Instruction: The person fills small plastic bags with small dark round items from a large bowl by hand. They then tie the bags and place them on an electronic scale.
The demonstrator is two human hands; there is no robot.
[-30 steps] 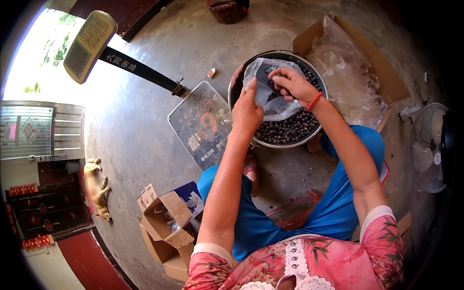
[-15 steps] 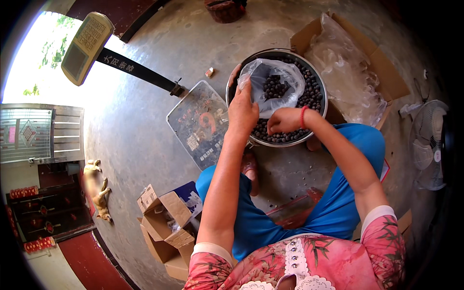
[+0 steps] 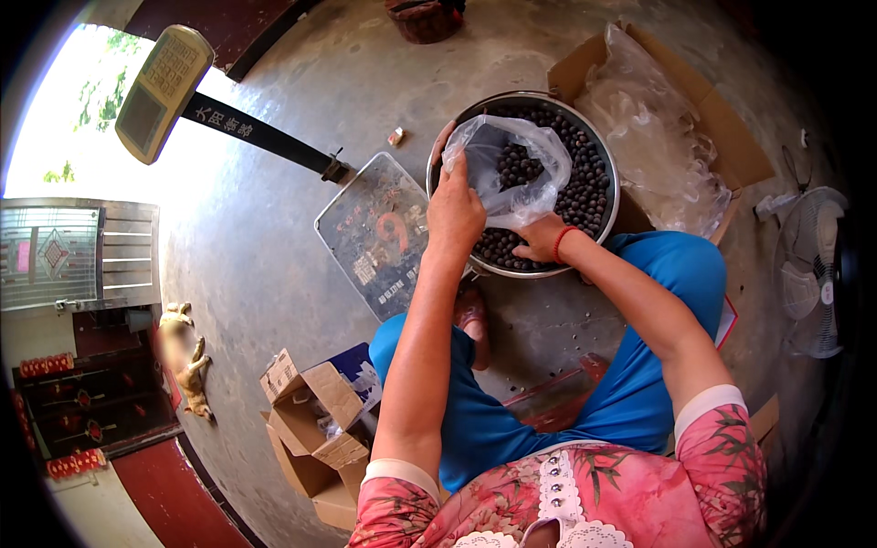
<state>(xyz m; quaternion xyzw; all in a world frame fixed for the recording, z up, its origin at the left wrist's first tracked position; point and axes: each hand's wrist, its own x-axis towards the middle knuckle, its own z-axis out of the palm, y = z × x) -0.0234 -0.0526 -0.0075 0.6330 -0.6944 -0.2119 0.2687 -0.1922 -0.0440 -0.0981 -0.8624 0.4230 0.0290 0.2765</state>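
Note:
My left hand [image 3: 457,212] is closed on the left rim of a clear plastic bag [image 3: 545,146], holding its mouth wide. Inside the bag lies a small heap of dark, round, berry-like balls. The bag rests in a round metal basin [image 3: 614,196] filled with more dark balls [image 3: 592,183]. At the bag's near right side is my right hand [image 3: 544,239], with a red cord on its wrist. Its thumb sticks out over the balls, while the other fingers are hidden at the bag's underside.
Left of the basin lies a platform scale [image 3: 388,265], its display [image 3: 164,91] on a post. An open carton of clear plastic bags [image 3: 639,128] stands at the right, near a fan [image 3: 813,274]. Small cardboard boxes [image 3: 315,429] sit lower left; an animal [image 3: 190,365] lies farther left.
My right hand has moved from above the near balls up against the bag's near side, its fingers passing out of sight. The bag's near edge has shifted and sags toward that hand.

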